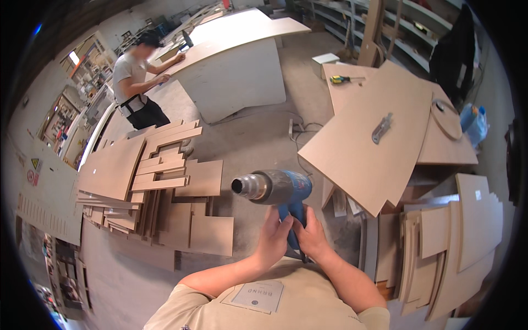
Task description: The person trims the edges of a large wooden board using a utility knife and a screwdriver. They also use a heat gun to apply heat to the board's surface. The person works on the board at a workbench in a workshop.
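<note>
Close in front of my chest I hold a blue heat gun (pixel 278 187), its metal nozzle turned to the left. My left hand (pixel 273 234) and my right hand (pixel 312 234) are both closed round its blue handle, one from each side. Part of the handle is hidden behind my fingers. To the right, a wooden panel (pixel 352 148) lies on the bench, with a utility knife (pixel 381 128) on top. A yellow and black screwdriver (pixel 341 80) rests beyond it.
Stacked wooden boards (pixel 110 170) stand at the left, more boards (pixel 462 231) lean at the right. A person (pixel 135 82) works at a large white-topped table (pixel 231 82) at the far left. A cable (pixel 300 129) lies on the floor. Shelves (pixel 407 33) line the back right.
</note>
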`<state>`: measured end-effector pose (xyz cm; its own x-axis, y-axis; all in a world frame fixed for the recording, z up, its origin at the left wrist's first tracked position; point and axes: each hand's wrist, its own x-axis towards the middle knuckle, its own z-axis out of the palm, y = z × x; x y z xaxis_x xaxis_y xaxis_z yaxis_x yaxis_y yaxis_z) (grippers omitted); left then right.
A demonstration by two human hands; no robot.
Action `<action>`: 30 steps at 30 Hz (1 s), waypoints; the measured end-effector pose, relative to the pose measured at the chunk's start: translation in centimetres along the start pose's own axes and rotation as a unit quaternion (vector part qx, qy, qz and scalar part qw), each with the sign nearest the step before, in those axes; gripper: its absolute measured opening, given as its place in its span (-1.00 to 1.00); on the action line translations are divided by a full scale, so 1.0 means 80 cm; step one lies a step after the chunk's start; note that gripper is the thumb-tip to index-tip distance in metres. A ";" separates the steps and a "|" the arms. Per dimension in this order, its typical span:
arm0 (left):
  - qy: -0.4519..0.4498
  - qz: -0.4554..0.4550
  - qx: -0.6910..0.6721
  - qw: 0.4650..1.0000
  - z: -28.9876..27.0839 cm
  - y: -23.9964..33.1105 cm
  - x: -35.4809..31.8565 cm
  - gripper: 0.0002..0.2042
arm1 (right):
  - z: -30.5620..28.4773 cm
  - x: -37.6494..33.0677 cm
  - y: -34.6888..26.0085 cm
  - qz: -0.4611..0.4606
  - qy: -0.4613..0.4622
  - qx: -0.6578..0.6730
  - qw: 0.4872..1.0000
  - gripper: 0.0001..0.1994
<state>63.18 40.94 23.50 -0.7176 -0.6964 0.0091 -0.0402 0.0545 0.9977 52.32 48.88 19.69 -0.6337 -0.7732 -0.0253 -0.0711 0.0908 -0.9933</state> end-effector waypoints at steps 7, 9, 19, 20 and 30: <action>-0.029 0.124 0.011 0.992 -0.031 -0.016 0.015 -0.62 | 0.026 0.016 0.010 0.008 0.047 -0.053 0.997 -0.55; -0.039 0.135 0.049 0.989 -0.045 -0.013 0.019 -0.70 | 0.032 0.024 0.013 0.025 0.082 -0.047 0.995 -0.58; -0.086 0.499 -0.024 0.862 -0.148 0.057 0.011 -0.89 | -0.059 -0.043 -0.029 -0.063 0.319 0.128 0.937 -0.74; -0.098 0.487 0.011 0.868 -0.145 0.055 0.019 -0.87 | -0.075 -0.056 -0.032 -0.052 0.384 0.133 0.912 -0.74; -0.230 0.331 0.214 0.890 -0.086 0.030 0.136 -0.95 | -0.162 -0.216 0.022 -0.034 0.672 0.066 0.737 -0.75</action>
<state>60.09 28.55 26.48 -0.8871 -0.0482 0.4590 0.3076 0.6797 0.6659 53.16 70.55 19.83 -0.8289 0.5548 0.0708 -0.1181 -0.0499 -0.9917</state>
